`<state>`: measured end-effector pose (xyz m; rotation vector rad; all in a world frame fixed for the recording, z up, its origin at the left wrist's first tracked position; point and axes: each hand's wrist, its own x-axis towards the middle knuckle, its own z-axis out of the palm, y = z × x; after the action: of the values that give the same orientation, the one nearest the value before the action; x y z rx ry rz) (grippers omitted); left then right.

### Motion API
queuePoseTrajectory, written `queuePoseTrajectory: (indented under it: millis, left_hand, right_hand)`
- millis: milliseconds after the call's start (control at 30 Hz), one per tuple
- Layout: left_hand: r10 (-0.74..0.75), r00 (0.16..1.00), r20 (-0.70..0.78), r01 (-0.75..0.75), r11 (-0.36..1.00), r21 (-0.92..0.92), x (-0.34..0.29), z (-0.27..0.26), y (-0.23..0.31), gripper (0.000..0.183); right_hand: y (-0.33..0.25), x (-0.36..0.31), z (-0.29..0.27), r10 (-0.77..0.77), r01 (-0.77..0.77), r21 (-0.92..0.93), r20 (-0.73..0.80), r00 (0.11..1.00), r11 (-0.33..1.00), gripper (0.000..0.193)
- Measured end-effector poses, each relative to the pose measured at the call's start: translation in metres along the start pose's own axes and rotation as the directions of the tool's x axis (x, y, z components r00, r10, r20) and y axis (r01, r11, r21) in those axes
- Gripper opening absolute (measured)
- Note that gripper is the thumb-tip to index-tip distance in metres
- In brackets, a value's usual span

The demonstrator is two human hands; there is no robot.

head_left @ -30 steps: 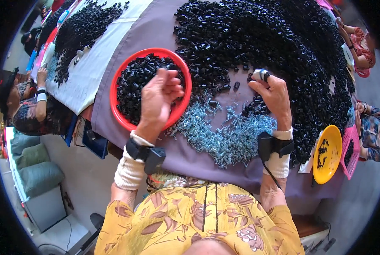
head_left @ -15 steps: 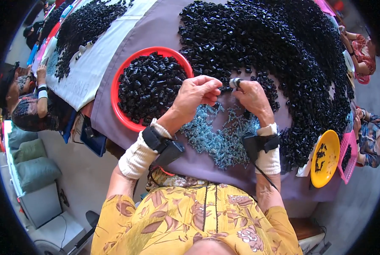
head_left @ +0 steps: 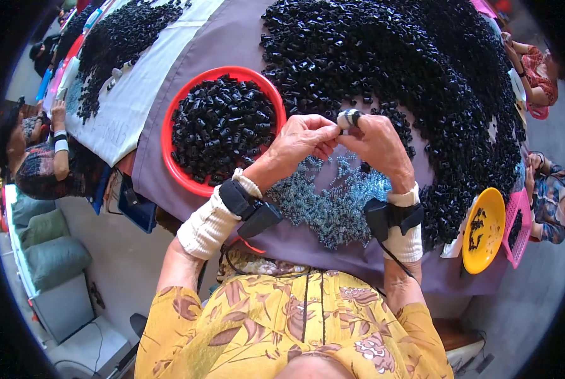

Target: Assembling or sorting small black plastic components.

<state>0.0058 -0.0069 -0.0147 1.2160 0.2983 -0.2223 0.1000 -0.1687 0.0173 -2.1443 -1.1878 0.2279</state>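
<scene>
My left hand (head_left: 295,144) and my right hand (head_left: 384,149) meet fingertip to fingertip over the table. The left thumb and forefinger are pinched together; whatever they grip is hidden. The right fingers are curled, with a tiny dark bit between the fingertips that looks like a small black plastic part. White and black wrapping covers one right finger. Below the hands lies a pile of small bluish metal springs (head_left: 323,211). Left of them a red basin (head_left: 167,142) is filled with short black plastic parts (head_left: 222,120). A large heap of similar black parts (head_left: 358,50) spreads beyond.
A yellow bowl (head_left: 496,234) with a few black bits and a pink basket (head_left: 517,237) sit at the right table edge. People sit at the right and left. Another heap of black parts (head_left: 121,38) lies on a white cloth (head_left: 121,120) at far left.
My hands have come together: the right hand moved left and the left hand slightly right, so their fingertips now meet. The view has shifted a little.
</scene>
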Motion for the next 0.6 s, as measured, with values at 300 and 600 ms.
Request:
queuePoseTrajectory:
  millis: [300, 600]
  left_hand:
    - [0.049, 0.999, -0.007, -0.049, 0.973, -0.226, -0.006, -0.005, -0.005, 0.019]
    - [0.065, 0.997, 0.044, -0.046, 0.939, -0.342, -0.008, -0.001, -0.006, 0.021]
  right_hand:
    - [0.022, -0.027, 0.021, 0.011, 0.012, -0.358, 0.061, 0.998, 0.934, 0.014]
    - [0.019, -0.026, 0.018, 0.018, -0.027, -0.252, -0.039, 0.999, 0.967, 0.009]
